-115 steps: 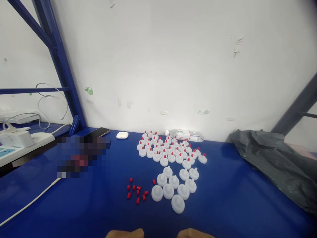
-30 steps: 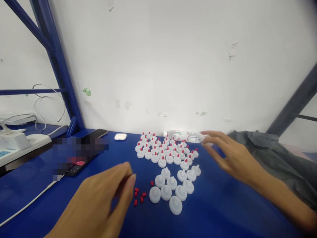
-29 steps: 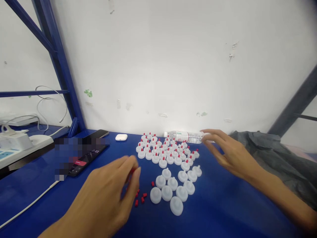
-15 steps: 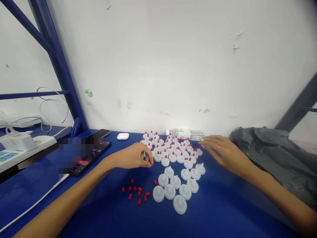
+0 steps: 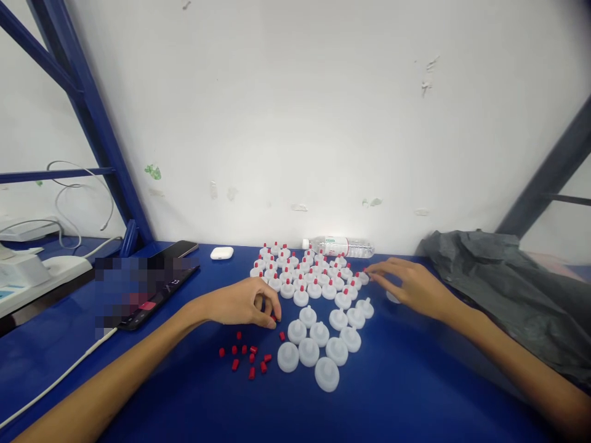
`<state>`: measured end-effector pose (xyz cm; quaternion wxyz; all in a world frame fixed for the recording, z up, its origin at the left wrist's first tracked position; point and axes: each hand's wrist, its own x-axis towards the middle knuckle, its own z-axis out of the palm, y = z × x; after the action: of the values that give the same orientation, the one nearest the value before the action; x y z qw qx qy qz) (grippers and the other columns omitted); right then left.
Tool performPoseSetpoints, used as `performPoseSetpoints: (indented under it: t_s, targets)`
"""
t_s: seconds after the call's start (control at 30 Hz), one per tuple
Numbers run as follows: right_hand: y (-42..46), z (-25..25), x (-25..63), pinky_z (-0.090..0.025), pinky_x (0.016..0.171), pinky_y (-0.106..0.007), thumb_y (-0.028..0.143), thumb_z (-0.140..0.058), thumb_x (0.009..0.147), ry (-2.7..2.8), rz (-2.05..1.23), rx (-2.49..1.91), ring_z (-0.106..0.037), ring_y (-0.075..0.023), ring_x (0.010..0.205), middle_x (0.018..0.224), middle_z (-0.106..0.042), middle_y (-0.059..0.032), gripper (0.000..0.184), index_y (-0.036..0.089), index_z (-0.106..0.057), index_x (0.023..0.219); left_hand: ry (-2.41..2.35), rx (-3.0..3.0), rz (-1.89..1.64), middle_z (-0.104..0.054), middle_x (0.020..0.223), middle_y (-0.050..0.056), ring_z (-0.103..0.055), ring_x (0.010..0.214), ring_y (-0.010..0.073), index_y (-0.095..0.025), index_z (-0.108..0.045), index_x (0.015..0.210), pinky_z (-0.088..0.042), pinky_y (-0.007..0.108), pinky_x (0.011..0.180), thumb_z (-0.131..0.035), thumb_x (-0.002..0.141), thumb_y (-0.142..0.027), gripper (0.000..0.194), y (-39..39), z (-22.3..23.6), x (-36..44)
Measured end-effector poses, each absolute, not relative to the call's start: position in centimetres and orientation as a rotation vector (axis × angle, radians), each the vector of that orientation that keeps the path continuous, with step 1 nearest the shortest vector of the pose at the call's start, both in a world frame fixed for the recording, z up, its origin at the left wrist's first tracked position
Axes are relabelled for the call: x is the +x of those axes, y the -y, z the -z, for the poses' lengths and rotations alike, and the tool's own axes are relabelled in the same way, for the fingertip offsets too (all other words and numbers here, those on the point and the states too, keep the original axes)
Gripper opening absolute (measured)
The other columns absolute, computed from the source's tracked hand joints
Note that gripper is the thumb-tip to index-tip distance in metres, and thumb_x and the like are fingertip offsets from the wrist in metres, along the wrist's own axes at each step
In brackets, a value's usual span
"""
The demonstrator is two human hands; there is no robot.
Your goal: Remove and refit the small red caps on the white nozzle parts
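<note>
My left hand [image 5: 247, 303] is closed in a pinch at the front left of the white pieces, with a small red cap [image 5: 274, 318] at its fingertips. My right hand [image 5: 406, 286] reaches in from the right, thumb and fingertips at the red tip of a white round spout lid [image 5: 364, 279]. Under its palm part of another white disc [image 5: 392, 297] shows. Several bare white spout lids [image 5: 309, 352] lie in front, their spouts up. Behind them stand many lids with red tips [image 5: 301, 297]. Loose red caps [image 5: 252, 358] are scattered below my left hand.
A clear bottle [image 5: 348, 247] lies against the wall. A white earphone case [image 5: 222, 253] and a phone [image 5: 159, 295] on a cable are at left, beside a power strip [image 5: 69, 269]. Dark plastic sheeting [image 5: 480, 277] is heaped at right on the blue table [image 5: 369, 400].
The view has shifted slightly. My left hand has lowered a little towards the loose red caps. My right hand has come down from beside the bottle to the red-tipped lid at the right edge.
</note>
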<state>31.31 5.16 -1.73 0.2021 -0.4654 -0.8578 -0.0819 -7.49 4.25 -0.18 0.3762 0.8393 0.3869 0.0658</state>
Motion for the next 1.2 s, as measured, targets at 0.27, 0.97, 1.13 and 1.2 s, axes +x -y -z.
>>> performPoseSetpoints:
  t_s: [0.27, 0.97, 1.13, 1.2]
  targets:
    - [-4.8, 0.5, 31.8, -0.041, 0.055, -0.029, 0.05, -0.035, 0.101, 2.273, 0.289, -1.64, -0.064, -0.0202, 0.054, 0.057, -0.065, 0.0014, 0.04, 0.026, -0.064, 0.115, -0.995, 2.133, -0.182, -0.059, 0.065, -0.003, -0.048, 0.061, 0.0099, -0.017, -0.075, 0.09, -0.036, 0.02, 0.053, -0.073, 0.078, -0.034, 0.021, -3.8, -0.3, -7.0]
    - [-3.9, -1.1, 32.5, -0.036, 0.059, -0.033, 0.058, -0.028, 0.099, 1.871, 0.534, -2.048, -0.061, -0.0242, 0.058, 0.064, -0.063, -0.0083, 0.058, 0.02, -0.068, 0.08, -0.986, 2.132, -0.18, -0.058, 0.065, -0.004, -0.05, 0.06, 0.0102, -0.019, -0.073, 0.089, -0.037, 0.019, 0.053, -0.072, 0.08, -0.036, 0.02, -4.2, 0.5, -7.1]
    - [-3.9, -0.5, 35.5, -0.04, 0.066, -0.044, 0.052, -0.039, 0.097, 1.776, 0.304, -2.597, -0.069, -0.0384, 0.081, 0.087, -0.069, -0.0249, 0.053, 0.013, -0.071, 0.083, -0.99, 2.136, -0.185, -0.059, 0.066, -0.003, -0.05, 0.062, 0.0106, -0.019, -0.073, 0.09, -0.038, 0.019, 0.054, -0.071, 0.081, -0.036, 0.02, -4.1, 0.4, -7.0]
    - [-4.0, 0.2, 35.8, -0.041, 0.063, -0.042, 0.047, -0.048, 0.094, 1.806, 0.123, -2.655, -0.069, -0.033, 0.067, 0.072, -0.068, -0.022, 0.046, 0.013, -0.068, 0.07, -0.993, 2.141, -0.183, -0.059, 0.066, -0.003, -0.05, 0.062, 0.0106, -0.019, -0.073, 0.09, -0.038, 0.019, 0.054, -0.07, 0.082, -0.037, 0.02, -4.2, 0.4, -7.0]
